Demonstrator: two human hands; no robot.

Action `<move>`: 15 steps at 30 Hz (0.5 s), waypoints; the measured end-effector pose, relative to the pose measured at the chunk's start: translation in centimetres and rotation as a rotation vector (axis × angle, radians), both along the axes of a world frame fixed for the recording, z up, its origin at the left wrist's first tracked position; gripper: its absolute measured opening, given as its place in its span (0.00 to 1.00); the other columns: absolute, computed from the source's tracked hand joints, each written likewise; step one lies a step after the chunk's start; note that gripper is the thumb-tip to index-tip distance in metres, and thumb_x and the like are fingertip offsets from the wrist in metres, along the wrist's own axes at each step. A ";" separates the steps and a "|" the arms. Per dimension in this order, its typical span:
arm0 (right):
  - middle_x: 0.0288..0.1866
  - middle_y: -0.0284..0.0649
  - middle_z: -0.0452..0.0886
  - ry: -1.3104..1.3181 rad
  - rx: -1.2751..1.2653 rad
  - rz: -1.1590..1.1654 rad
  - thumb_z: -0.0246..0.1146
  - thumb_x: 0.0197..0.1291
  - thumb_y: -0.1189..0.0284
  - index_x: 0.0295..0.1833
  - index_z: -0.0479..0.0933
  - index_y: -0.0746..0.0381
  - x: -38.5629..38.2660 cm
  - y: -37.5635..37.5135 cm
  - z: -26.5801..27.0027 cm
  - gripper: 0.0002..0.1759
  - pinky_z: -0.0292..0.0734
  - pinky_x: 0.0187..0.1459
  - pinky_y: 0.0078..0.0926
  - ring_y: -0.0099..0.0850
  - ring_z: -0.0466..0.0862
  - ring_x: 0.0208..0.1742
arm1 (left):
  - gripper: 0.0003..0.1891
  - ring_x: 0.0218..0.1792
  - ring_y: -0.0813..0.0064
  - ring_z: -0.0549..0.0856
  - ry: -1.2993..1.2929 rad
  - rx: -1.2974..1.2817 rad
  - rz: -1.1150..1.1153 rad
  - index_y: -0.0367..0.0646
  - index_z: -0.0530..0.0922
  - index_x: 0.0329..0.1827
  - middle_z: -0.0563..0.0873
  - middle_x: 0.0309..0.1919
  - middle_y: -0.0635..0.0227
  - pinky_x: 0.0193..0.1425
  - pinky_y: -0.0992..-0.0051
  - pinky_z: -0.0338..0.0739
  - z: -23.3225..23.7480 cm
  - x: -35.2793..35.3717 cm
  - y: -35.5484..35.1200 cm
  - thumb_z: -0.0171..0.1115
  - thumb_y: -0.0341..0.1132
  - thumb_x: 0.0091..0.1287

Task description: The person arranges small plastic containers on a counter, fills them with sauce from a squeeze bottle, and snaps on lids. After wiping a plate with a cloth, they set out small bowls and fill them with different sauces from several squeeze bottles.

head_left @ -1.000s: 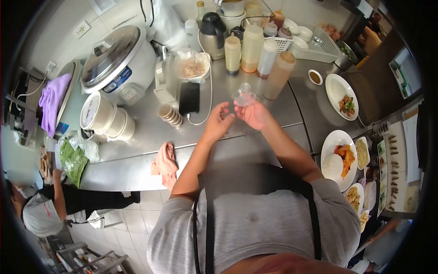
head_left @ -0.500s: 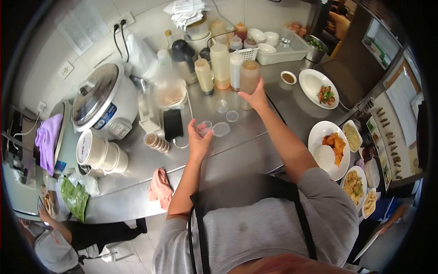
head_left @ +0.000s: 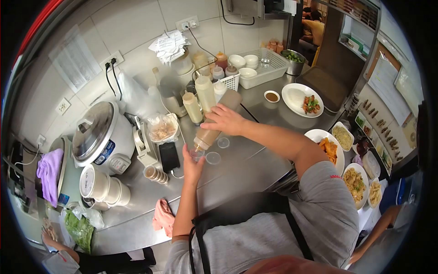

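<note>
My right hand (head_left: 224,119) is wrapped around a squeeze bottle (head_left: 232,99) of brown sauce, tipped nozzle-down toward the left. Just under its nozzle is a small clear plastic cup (head_left: 196,155), pinched in the fingers of my left hand (head_left: 193,168). Whether sauce is flowing is too small to tell. On the steel counter beside the cup lie a clear round lid (head_left: 213,158) and another small clear round piece (head_left: 223,143). A pale yellow squeeze bottle (head_left: 192,108) and a taller cream one (head_left: 205,93) stand upright behind my hands.
A black phone (head_left: 169,156) and a row of stacked small cups (head_left: 156,174) lie left of my hands. Farther left stands a rice cooker (head_left: 102,132). Plated food, including an oval plate (head_left: 292,93), sits to the right. Other people work at both lower edges.
My right hand has lifted the brown sauce bottle off the counter, moved it left and tipped it over the cup. My left hand still holds the cup. The head view has shifted.
</note>
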State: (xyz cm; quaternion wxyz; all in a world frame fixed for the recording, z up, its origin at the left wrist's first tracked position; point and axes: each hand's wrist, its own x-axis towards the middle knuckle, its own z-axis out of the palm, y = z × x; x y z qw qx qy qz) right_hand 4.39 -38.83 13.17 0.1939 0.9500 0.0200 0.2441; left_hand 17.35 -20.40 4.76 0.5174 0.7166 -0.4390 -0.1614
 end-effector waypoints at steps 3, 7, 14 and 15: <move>0.51 0.38 0.69 0.059 -0.064 0.001 0.51 0.51 0.73 0.56 0.65 0.42 0.1 -0.3 1.2 0.25 0.57 0.59 0.43 0.39 0.67 0.55 | 0.42 0.47 0.62 0.77 -0.025 -0.107 -0.047 0.37 0.47 0.65 0.75 0.48 0.51 0.52 0.70 0.69 -1.1 0.1 -0.7 0.64 0.26 0.49; 0.48 0.37 0.70 0.092 -0.129 -0.026 0.51 0.51 0.72 0.55 0.66 0.42 0.3 -0.6 2.0 0.23 0.57 0.59 0.43 0.38 0.68 0.54 | 0.41 0.51 0.60 0.75 -0.011 -0.062 -0.053 0.38 0.48 0.65 0.74 0.50 0.49 0.55 0.69 0.68 0.3 -0.6 -0.9 0.64 0.26 0.50; 0.39 0.33 0.72 0.034 -0.126 -0.023 0.53 0.49 0.73 0.51 0.70 0.43 -0.3 -1.1 3.1 0.21 0.60 0.57 0.35 0.33 0.71 0.47 | 0.40 0.49 0.65 0.75 0.038 -0.100 -0.041 0.38 0.49 0.64 0.74 0.49 0.54 0.55 0.71 0.68 0.5 -1.0 -1.2 0.64 0.26 0.51; 0.38 0.33 0.72 0.046 -0.104 -0.030 0.53 0.48 0.74 0.51 0.70 0.44 -0.3 -1.0 3.2 0.22 0.61 0.56 0.35 0.33 0.71 0.47 | 0.40 0.50 0.63 0.75 0.049 -0.094 -0.038 0.38 0.49 0.64 0.73 0.50 0.52 0.55 0.71 0.68 0.4 -1.0 -1.2 0.64 0.26 0.50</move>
